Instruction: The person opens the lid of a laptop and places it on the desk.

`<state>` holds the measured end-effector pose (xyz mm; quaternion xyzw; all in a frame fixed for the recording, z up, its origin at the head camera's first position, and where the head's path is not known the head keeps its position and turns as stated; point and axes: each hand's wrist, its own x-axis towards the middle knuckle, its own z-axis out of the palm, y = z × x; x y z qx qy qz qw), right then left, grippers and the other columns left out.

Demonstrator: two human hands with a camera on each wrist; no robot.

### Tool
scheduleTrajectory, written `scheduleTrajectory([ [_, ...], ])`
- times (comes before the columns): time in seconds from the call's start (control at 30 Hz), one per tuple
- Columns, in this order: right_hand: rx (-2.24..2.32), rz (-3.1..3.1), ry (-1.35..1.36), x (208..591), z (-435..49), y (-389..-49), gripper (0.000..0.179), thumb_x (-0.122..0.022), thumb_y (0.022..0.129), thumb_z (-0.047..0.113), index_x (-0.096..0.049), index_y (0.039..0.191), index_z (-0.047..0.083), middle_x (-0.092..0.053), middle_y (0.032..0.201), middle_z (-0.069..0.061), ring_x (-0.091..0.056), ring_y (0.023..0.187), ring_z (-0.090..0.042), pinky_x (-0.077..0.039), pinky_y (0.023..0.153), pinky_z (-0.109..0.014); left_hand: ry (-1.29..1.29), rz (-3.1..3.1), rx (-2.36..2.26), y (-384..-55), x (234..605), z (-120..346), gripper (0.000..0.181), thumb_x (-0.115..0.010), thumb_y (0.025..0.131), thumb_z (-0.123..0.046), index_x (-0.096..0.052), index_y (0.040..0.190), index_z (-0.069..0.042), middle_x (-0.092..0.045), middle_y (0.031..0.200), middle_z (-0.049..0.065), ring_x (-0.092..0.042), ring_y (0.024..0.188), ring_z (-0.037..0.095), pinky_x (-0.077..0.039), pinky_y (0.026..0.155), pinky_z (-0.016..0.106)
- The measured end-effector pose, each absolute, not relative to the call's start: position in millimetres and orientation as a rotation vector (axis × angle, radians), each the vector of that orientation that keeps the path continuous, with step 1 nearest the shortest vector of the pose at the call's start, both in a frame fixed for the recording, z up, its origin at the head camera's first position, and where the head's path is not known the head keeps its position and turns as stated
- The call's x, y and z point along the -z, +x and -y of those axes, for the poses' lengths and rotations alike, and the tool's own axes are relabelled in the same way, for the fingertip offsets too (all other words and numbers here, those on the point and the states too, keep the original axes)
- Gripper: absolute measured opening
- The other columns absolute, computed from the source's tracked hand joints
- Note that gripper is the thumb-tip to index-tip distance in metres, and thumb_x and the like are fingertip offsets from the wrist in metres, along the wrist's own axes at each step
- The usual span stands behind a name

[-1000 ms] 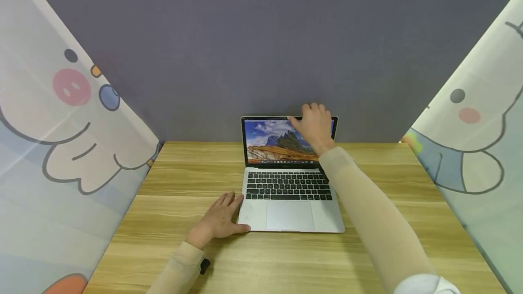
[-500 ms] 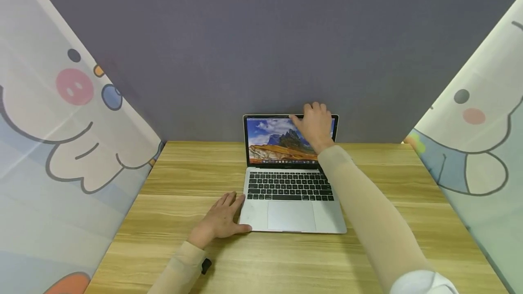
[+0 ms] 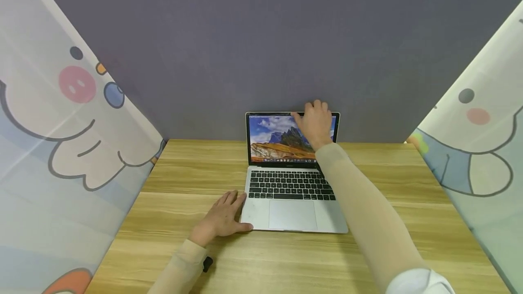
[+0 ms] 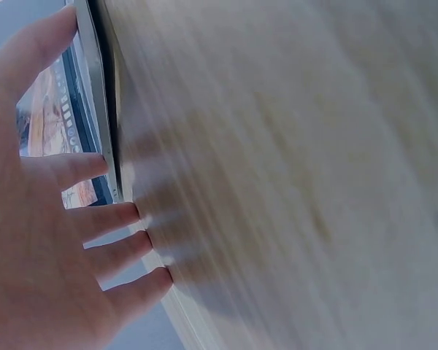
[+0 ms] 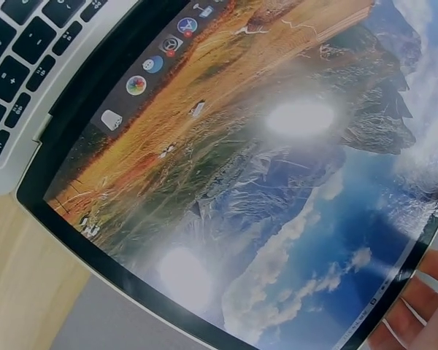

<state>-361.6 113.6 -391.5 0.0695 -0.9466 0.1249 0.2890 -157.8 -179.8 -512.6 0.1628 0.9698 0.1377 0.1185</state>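
An opened silver laptop (image 3: 292, 215) lies on the wooden table, its lit screen (image 3: 271, 137) showing a mountain picture. My right hand (image 3: 314, 124) grips the top edge of the lid right of its middle, thumb at the front and fingers behind. In the right wrist view, part of this hand (image 5: 420, 313) shows at the screen's edge. At the front left corner of the base is my left hand (image 3: 222, 218), fingers spread, with thumb and index finger touching the edges. The left wrist view shows this hand (image 4: 36, 240) with its other fingertips on the table.
The wooden table (image 3: 196, 162) runs back to a dark grey panel (image 3: 204, 49). Printed cartoon curtains flank it, a left curtain (image 3: 41, 158) and a right curtain (image 3: 490, 139). My right forearm crosses over the laptop's right side.
The head view has shifted slightly, so the laptop and table sit a little further right in it. Both hands keep their places on the laptop; the lid's angle looks nearly unchanged.
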Motion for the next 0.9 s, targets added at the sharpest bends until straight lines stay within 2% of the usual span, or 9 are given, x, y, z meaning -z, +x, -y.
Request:
scheduleTrajectory([
  [0.37,-0.363,2.569,0.156,393.3,-113.7,-364.0,0.058,-0.063,0.098,0.052,-0.070,0.112,-0.003,-0.059,0.111,-0.022,-0.053,0.104,-0.041,-0.049,0.094,-0.055,0.456,-2.824,-0.409,-157.3,512.1,178.7,0.104,-0.070,0.082,-0.070,-0.033,0.160,-0.011,-0.026,0.162,0.027,-0.024,0.149,0.047,-0.024,0.120,0.058],
  [0.73,-0.371,2.631,0.168,388.2,-118.6,-356.4,0.057,-0.064,0.097,0.053,-0.068,0.111,-0.002,-0.058,0.114,-0.022,-0.052,0.106,-0.041,-0.048,0.093,-0.055,0.459,-2.816,-0.402,-161.6,511.8,178.7,0.103,-0.070,0.083,-0.069,-0.032,0.160,-0.011,-0.025,0.163,0.026,-0.022,0.150,0.046,-0.023,0.120,0.059],
  [0.9,-0.387,2.700,0.215,385.3,-125.7,-351.3,0.055,-0.063,0.099,0.049,-0.066,0.118,-0.003,-0.055,0.118,-0.021,-0.049,0.110,-0.040,-0.047,0.094,-0.054,0.460,-2.809,-0.413,-163.5,510.4,179.0,0.103,-0.070,0.083,-0.068,-0.033,0.160,-0.011,-0.025,0.162,0.026,-0.023,0.149,0.047,-0.023,0.120,0.059],
])
